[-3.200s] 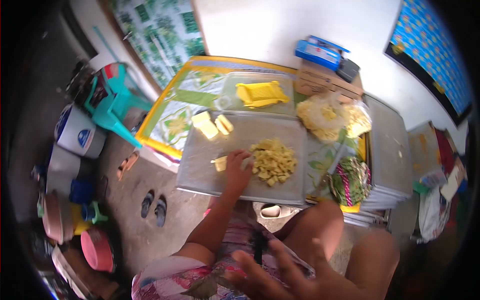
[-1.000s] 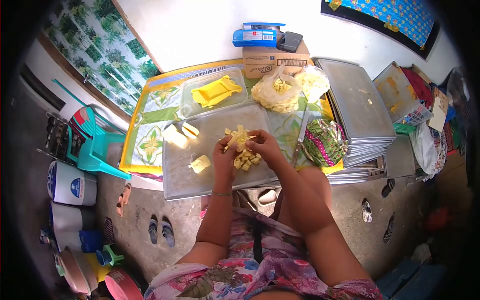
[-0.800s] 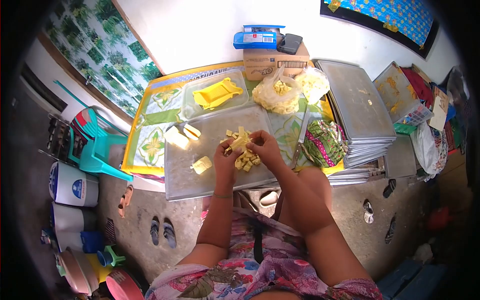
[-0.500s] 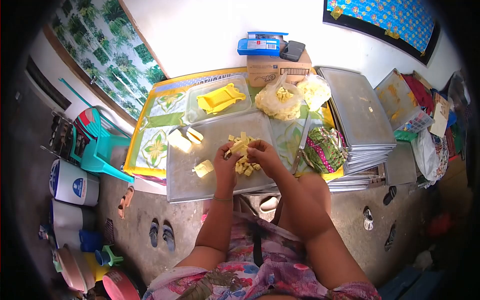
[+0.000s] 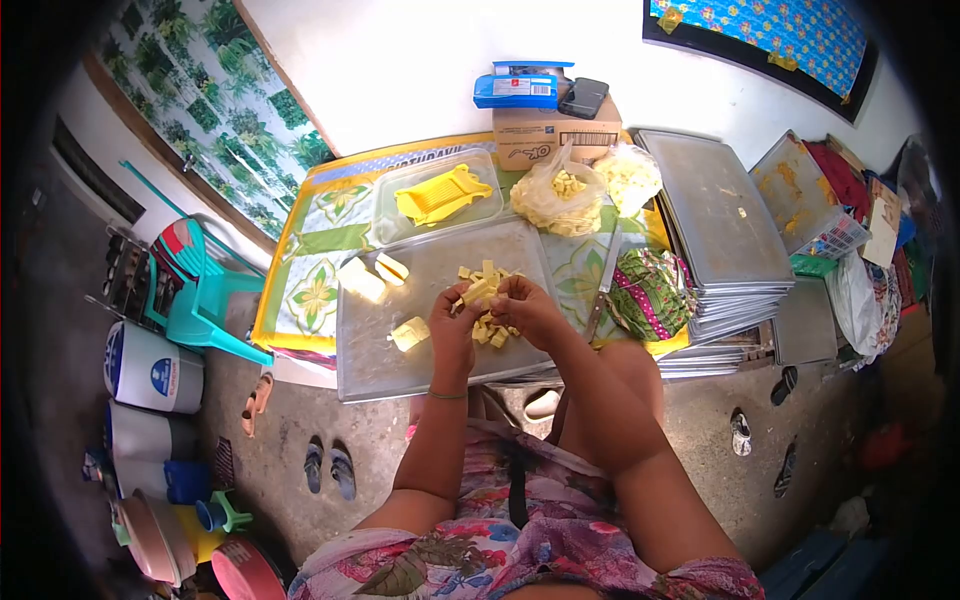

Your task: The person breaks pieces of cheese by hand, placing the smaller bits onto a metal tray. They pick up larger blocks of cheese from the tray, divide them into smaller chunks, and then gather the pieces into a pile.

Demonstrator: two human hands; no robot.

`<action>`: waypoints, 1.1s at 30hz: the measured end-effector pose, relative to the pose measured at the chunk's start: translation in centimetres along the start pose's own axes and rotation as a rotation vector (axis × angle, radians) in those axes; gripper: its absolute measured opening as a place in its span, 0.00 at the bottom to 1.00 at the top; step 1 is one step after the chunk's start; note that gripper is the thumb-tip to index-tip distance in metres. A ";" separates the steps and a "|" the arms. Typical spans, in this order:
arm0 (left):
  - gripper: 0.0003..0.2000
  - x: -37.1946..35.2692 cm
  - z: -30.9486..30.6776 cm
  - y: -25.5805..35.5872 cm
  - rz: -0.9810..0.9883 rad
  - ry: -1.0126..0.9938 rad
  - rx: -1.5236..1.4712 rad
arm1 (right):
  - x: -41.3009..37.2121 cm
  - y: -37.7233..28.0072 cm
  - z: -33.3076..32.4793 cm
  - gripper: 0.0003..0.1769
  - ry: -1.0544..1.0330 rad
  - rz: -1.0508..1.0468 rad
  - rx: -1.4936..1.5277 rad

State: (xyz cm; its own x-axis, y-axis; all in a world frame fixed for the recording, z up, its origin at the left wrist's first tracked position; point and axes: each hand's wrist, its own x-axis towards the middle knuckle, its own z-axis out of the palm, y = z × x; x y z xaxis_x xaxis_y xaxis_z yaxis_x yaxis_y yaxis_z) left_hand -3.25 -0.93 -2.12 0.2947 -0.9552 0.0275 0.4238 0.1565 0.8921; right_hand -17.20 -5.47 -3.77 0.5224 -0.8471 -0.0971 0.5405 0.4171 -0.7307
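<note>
My left hand [image 5: 452, 328] and my right hand [image 5: 527, 308] meet over a metal tray [image 5: 370, 360], both pinching a yellow strip of dough [image 5: 478, 291] between their fingertips. Under the hands lies a pile of small yellow cubes [image 5: 487, 330]. A single yellow chunk [image 5: 408, 334] sits on the tray to the left of my left hand. Two larger pale blocks [image 5: 370, 277] rest at the tray's far left corner.
A yellow slotted cutter [image 5: 440, 195] lies in a clear tray behind. Two plastic bags of yellow pieces [image 5: 560, 200] stand near a cardboard box [image 5: 545, 135]. A knife [image 5: 603, 285], a patterned cloth [image 5: 650, 295] and stacked metal trays [image 5: 715, 225] are to the right. Sandals [image 5: 330, 466] lie on the floor.
My right hand came up from my lap to join the left over the cube pile. Since a second ago both hands keep working the yellow strip in nearly the same spot.
</note>
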 end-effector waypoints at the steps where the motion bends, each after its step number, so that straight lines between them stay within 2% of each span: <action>1: 0.14 0.0 -0.1 -0.1 0.001 0.001 -0.003 | 0.0 0.0 -0.1 0.10 -0.006 0.004 0.009; 7: 0.14 -0.1 -0.3 -0.5 0.003 0.014 -0.002 | -0.2 -0.8 0.8 0.10 0.051 0.110 0.138; 10: 0.15 -0.2 -0.2 -0.3 -0.001 -0.003 -0.023 | -0.1 0.3 0.2 0.09 -0.032 -0.006 -0.009; 19: 0.15 -0.1 -0.2 -0.2 0.010 -0.009 -0.025 | 0.2 0.0 0.1 0.11 0.005 0.102 0.137; 22: 0.14 0.0 -0.4 -0.3 0.011 -0.016 0.012 | 0.0 0.5 0.4 0.11 0.013 0.007 -0.040; 25: 0.15 -0.2 -0.5 -0.3 -0.006 -0.021 0.003 | 0.1 0.4 0.0 0.12 -0.002 0.045 -0.039; 31: 0.14 -0.1 -0.6 -0.3 0.006 -0.007 0.033 | 0.2 0.0 -0.1 0.12 0.037 0.127 0.102; 33: 0.14 0.3 -0.6 -0.5 0.029 0.005 0.093 | 0.3 0.0 0.1 0.15 0.061 0.122 0.173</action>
State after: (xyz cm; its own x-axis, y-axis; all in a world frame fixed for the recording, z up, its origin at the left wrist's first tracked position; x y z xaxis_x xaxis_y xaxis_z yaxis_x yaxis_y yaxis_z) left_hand -2.87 -1.14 -2.83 0.3105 -0.9492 0.0518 0.3337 0.1598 0.9291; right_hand -17.02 -5.71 -3.71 0.5531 -0.8029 -0.2224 0.5834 0.5638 -0.5846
